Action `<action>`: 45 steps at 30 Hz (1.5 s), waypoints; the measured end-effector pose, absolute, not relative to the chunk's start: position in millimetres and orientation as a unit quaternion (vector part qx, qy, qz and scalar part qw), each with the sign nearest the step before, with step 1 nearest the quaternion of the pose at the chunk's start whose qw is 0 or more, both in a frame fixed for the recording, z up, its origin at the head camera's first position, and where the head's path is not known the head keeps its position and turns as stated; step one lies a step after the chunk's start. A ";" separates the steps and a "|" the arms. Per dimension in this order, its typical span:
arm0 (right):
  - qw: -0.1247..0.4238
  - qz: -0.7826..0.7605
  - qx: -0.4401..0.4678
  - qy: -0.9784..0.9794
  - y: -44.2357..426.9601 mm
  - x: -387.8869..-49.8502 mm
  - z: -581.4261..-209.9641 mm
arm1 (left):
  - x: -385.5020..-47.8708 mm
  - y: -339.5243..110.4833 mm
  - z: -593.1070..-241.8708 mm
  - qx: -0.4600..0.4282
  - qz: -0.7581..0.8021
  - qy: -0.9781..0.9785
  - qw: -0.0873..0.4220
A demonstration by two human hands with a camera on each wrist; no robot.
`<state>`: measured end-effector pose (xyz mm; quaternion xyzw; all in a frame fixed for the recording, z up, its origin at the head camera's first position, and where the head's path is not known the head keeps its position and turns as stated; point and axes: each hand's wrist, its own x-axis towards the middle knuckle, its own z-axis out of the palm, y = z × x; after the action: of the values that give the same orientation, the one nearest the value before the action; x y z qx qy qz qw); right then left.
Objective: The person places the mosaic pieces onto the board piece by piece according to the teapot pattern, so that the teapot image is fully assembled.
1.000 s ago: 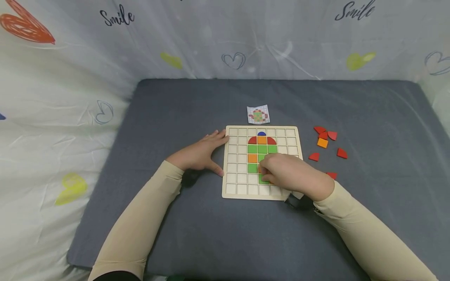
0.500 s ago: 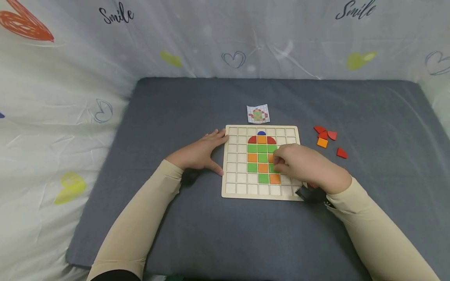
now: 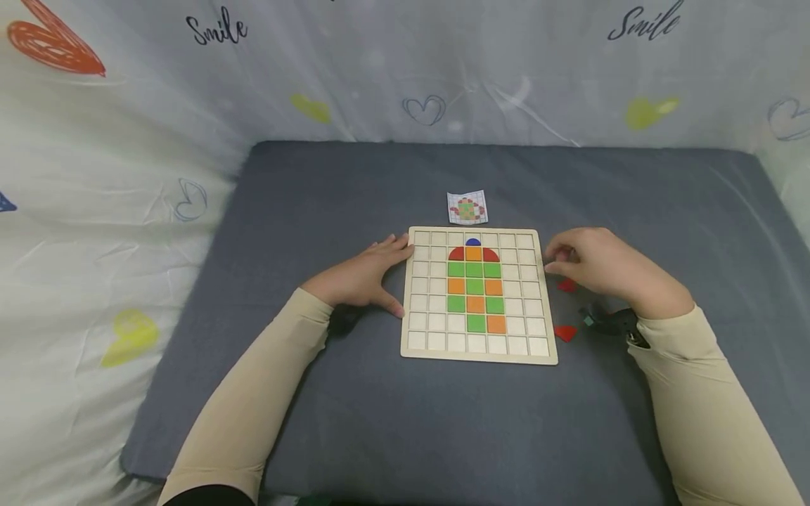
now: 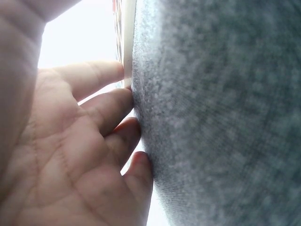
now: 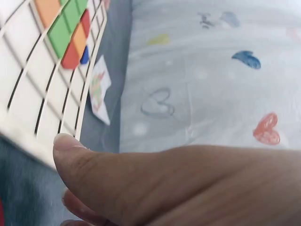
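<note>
My left hand (image 3: 362, 278) lies at the left edge of a wooden grid board (image 3: 418, 354), fingers and thumb spread against its rim. In the left wrist view, the fingertips (image 4: 123, 70) touch the board's side. Green square tiles (image 3: 474, 269), orange square tiles (image 3: 475, 304), red rounded tiles (image 3: 456, 254) and a blue half-round tile (image 3: 473, 242) fill cells in the middle. My right hand (image 3: 607, 267) hovers right of the board over the loose pieces, thumb and fingers bent and apart at the tips. No piece shows between them in the right wrist view.
Behind the board lies a small pattern card (image 3: 467, 208) with a coloured grid picture. Loose red pieces (image 3: 566, 333) lie right of the board; others are hidden under the right hand. A grey cloth (image 3: 354, 422) covers the table, and a printed curtain (image 3: 354, 63) hangs behind.
My right hand has moved right, off the tiles and over the loose pieces, uncovering orange and green tiles in the board. The left hand stays at the board's edge.
</note>
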<state>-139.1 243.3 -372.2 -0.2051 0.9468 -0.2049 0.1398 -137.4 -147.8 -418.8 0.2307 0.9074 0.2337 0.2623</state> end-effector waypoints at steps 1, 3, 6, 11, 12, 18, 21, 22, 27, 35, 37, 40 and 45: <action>0.137 -0.203 -0.201 0.948 248.1 -140.6 -373.2 | -137.7 -147.8 -419.3 0.231 0.234 0.907 0.262; 0.129 -0.195 -0.195 0.953 256.5 -142.9 -375.8 | -137.8 -147.7 -419.5 0.229 0.234 0.907 0.263; 0.123 -0.181 -0.179 0.959 268.3 -145.3 -380.1 | -137.0 -147.3 -419.1 0.229 0.234 0.907 0.266; 0.123 -0.159 -0.145 0.969 280.6 -148.0 -383.9 | -135.8 -146.6 -417.1 0.229 0.236 0.906 0.265; 0.124 -0.157 -0.139 0.970 281.9 -148.7 -383.9 | -135.8 -146.7 -416.8 0.229 0.237 0.906 0.265; 0.149 -0.151 -0.118 0.970 285.4 -150.3 -385.1 | -137.2 -147.3 -417.1 0.230 0.238 0.906 0.264; 0.153 -0.150 -0.118 0.970 286.0 -150.1 -387.6 | -137.2 -147.0 -417.1 0.229 0.238 0.906 0.264; 0.151 -0.151 -0.119 0.970 286.2 -150.0 -388.6 | -137.1 -147.0 -416.8 0.230 0.238 0.906 0.264; 0.149 -0.153 -0.121 0.969 283.4 -149.9 -392.0 | -136.7 -146.9 -416.3 0.233 0.240 0.905 0.262; 0.150 -0.170 -0.136 0.964 274.9 -148.5 -394.5 | -136.8 -147.2 -416.9 0.229 0.240 0.906 0.263; 0.146 -0.174 -0.148 0.963 272.0 -147.5 -394.6 | -136.9 -147.3 -417.0 0.228 0.240 0.906 0.263; 0.134 -0.181 -0.167 0.960 266.3 -144.8 -394.3 | -137.4 -147.1 -417.5 0.228 0.238 0.907 0.262; 0.116 -0.180 -0.168 0.962 255.6 -138.1 -389.5 | -137.7 -146.3 -417.5 0.230 0.235 0.907 0.261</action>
<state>-138.1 255.6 -389.5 -0.1676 0.9624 -0.1800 0.1156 -137.7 -146.3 -417.5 0.2302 0.9074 0.2354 0.2612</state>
